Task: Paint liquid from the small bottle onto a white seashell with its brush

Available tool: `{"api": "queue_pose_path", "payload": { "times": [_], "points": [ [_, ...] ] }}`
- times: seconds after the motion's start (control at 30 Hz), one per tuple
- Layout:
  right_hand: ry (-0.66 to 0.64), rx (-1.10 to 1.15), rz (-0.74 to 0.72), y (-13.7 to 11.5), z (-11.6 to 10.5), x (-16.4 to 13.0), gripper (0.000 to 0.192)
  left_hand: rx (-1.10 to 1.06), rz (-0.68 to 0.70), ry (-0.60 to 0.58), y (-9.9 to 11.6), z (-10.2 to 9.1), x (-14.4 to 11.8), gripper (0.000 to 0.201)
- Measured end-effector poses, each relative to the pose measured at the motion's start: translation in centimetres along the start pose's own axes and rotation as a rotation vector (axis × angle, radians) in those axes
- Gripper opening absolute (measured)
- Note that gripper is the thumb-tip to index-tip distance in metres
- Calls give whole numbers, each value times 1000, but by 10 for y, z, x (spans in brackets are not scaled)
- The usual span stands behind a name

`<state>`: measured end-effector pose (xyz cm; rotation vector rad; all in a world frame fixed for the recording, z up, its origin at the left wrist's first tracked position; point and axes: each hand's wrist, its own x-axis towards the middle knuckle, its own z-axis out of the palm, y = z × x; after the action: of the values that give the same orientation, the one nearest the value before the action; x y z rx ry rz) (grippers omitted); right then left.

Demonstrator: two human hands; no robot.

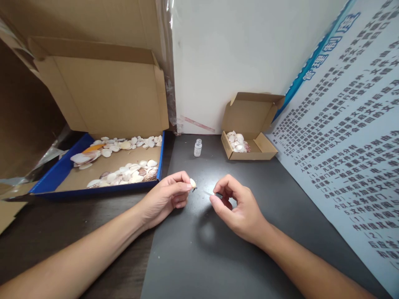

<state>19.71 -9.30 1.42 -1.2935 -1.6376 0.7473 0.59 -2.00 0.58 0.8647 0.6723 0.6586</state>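
Between the thumb and fingers of my left hand (173,191) is a small whitish-yellow seashell (193,182), held above the dark mat. A tiny dark spot shows just below the shell. Facing it from the right, my right hand (235,205) pinches a thin, pale applicator (208,193) with a dark part between the fingers. Its tip points toward the shell, with a gap between them. Farther back, a small clear bottle (198,148) with a white label stands upright without a cap.
At left, a blue-sided cardboard box (96,192) lies open with several shells in two groups. Another small cardboard box (252,156), also open, holds white shells at the back right. A white panel (230,50) rises behind, and a printed sign (349,137) slants along the right.
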Motion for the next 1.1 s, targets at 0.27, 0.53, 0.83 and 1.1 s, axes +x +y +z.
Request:
{"api": "queue_pose_path", "payload": {
  "times": [0.27, 0.53, 0.83, 1.1],
  "points": [
    [44, 3, -47, 0, 1, -1, 13, -9, -2, -8, 1, 1, 0, 22],
    [122, 15, -107, 3, -1, -2, 13, 9, -6, -22, 0, -1, 1, 21],
    [65, 7, -57, 4, 0, 0, 13, -20, 14, 4, 0, -2, 1, 15],
    [73, -5, 4, 2, 0, 4, 15, -35, 20, -3, 0, -2, 1, 15]
  ]
}}
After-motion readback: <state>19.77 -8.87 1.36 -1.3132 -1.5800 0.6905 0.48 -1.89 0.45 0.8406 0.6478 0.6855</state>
